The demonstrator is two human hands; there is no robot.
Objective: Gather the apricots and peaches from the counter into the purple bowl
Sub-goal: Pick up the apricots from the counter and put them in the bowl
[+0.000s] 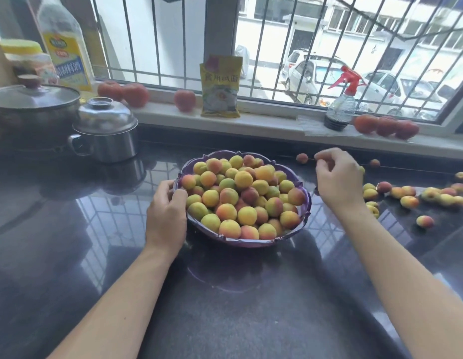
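Both forearms reach in from the bottom edge over a dark, glossy counter that mirrors the window bars. I see the purple bowl at the middle of it, heaped well above its scalloped rim with yellow and red-blushed apricots. More loose fruit lies scattered on the counter to the right of the bowl, a few pieces well apart near the back edge. Behind runs a pale windowsill under a barred window, carrying several red peaches, a yellow packet and a spray bottle. At back left stand a lidded pot, a small steel pot and an oil bottle.

My left hand grips the bowl's left rim, thumb curled over the edge among the fruit. My right hand hovers past the bowl's right side, fingers curled downward; I cannot tell whether they hold anything.
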